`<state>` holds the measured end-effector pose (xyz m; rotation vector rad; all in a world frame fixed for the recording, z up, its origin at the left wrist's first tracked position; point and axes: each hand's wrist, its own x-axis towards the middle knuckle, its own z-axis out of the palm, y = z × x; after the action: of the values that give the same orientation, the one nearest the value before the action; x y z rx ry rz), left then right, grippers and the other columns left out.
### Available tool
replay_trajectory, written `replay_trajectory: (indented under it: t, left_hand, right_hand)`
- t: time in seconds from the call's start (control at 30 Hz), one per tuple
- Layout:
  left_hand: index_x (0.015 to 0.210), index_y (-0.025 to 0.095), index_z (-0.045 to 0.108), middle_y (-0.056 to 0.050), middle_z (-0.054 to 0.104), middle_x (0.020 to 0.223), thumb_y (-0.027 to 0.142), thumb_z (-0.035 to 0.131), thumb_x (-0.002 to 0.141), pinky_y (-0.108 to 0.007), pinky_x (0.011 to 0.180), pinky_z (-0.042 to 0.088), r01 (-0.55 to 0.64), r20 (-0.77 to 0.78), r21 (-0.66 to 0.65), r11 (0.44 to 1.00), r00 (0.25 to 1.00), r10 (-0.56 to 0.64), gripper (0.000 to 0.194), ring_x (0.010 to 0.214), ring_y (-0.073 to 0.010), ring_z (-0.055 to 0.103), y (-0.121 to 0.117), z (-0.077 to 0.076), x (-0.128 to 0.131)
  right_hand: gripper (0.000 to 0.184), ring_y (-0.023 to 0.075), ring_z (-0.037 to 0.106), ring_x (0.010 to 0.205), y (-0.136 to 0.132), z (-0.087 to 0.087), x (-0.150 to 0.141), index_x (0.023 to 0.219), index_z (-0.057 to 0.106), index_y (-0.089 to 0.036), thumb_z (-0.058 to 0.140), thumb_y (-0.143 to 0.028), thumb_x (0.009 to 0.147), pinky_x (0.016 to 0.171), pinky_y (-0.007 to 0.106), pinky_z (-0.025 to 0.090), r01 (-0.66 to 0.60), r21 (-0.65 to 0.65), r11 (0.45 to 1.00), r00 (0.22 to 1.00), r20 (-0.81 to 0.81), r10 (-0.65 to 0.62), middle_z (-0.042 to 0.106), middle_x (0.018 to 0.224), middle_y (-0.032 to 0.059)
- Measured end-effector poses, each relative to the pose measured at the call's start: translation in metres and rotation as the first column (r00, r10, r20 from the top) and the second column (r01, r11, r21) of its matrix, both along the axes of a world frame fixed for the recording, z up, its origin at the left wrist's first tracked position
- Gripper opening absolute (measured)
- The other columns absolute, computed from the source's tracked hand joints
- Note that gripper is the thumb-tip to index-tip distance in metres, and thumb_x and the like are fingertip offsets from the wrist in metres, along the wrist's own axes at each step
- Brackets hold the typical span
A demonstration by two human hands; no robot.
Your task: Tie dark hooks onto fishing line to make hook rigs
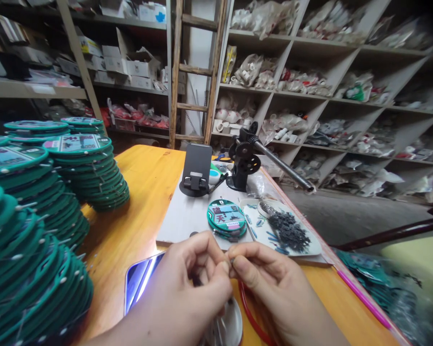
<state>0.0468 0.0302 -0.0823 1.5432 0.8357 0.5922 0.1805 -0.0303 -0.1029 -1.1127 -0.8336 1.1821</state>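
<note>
My left hand [198, 276] and my right hand [274, 283] meet fingertip to fingertip over the front of the table. Both are closed in a pinch, and the tiny thing between them is too small to name. Below them, partly hidden, sits a small round whitish dish [235, 319] with metal-looking bits. A red band [250, 312] curves beside it under my right hand. Just beyond my fingers lies a short stack of round green-rimmed discs [226, 216] with a printed top. To its right, a white tray [313, 247] bears a heap of small dark pieces [291, 230] and several blue ones.
Tall stacks of green-rimmed discs [39, 269] crowd the left side. A phone [140, 278] lies by my left wrist. Behind the board stand a black phone stand [196, 168] and a geared black device with a metal rod [281, 166]. A ladder [194, 69] and filled shelves line the back.
</note>
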Motion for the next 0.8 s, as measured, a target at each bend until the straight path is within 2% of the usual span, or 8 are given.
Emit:
replay_trajectory:
  t: [0.07,0.23,0.33,0.47,0.6,0.8]
  left_hand:
    - [0.066,0.021,0.047,0.007,0.046,0.049,0.03,0.052,0.079,-0.022,0.047,0.031,-0.011,0.004,0.002,1.0,1.0,0.011,0.016,0.047,-0.0096,0.043,0.0,-0.001,0.0]
    - [0.064,0.022,0.044,0.006,0.048,0.048,0.032,0.051,0.078,-0.022,0.048,0.033,-0.028,-0.043,-0.006,1.0,0.999,0.028,0.018,0.047,-0.0101,0.046,-0.004,0.007,0.0]
    - [0.065,0.022,0.045,0.006,0.048,0.049,0.031,0.049,0.078,-0.022,0.049,0.035,-0.044,-0.068,0.003,0.999,0.997,0.044,0.017,0.048,-0.0105,0.047,-0.006,0.011,-0.001]
    - [0.064,0.022,0.044,0.006,0.047,0.049,0.03,0.05,0.076,-0.022,0.047,0.032,-0.014,-0.052,0.039,0.999,0.999,0.016,0.016,0.048,-0.0106,0.045,-0.004,0.006,0.0]
    - [0.064,0.022,0.044,0.006,0.047,0.049,0.029,0.05,0.078,-0.022,0.046,0.031,-0.031,-0.034,0.068,0.997,0.999,0.034,0.017,0.047,-0.0104,0.045,-0.003,0.002,0.001]
    - [0.063,0.022,0.044,0.006,0.048,0.049,0.027,0.05,0.077,-0.021,0.046,0.032,-0.038,-0.059,0.051,0.998,0.997,0.041,0.016,0.048,-0.0103,0.046,-0.006,0.007,0.001]
  right_hand:
    - [0.019,0.0203,0.066,0.087,-0.001,0.001,-0.002,0.08,0.072,-0.018,0.078,-0.036,0.077,0.081,0.03,0.05,0.001,-0.004,1.0,1.0,-0.014,-0.002,0.072,0.081,0.005]
    - [0.017,0.0218,0.068,0.09,-0.002,-0.002,-0.003,0.081,0.073,-0.02,0.079,-0.035,0.076,0.092,0.036,0.048,0.013,-0.02,1.0,0.996,-0.091,-0.015,0.073,0.085,0.0047]
    - [0.016,0.02,0.069,0.087,-0.002,-0.002,0.0,0.082,0.072,-0.02,0.078,-0.035,0.078,0.088,0.032,0.05,-0.018,-0.012,1.0,0.999,-0.038,0.017,0.074,0.085,0.004]
    - [0.016,0.0183,0.069,0.081,-0.002,-0.001,0.002,0.081,0.072,-0.02,0.078,-0.034,0.078,0.081,0.028,0.052,-0.013,0.006,1.0,1.0,-0.013,0.013,0.074,0.081,0.0035]
    - [0.015,0.0174,0.069,0.078,-0.001,-0.001,0.002,0.08,0.072,-0.02,0.078,-0.033,0.078,0.079,0.027,0.053,0.012,0.017,1.0,1.0,0.002,-0.012,0.075,0.081,0.0036]
    - [0.013,0.0168,0.069,0.08,-0.002,-0.004,0.002,0.082,0.072,-0.021,0.077,-0.033,0.08,0.079,0.026,0.053,0.002,0.01,1.0,1.0,0.007,-0.002,0.074,0.083,0.003]
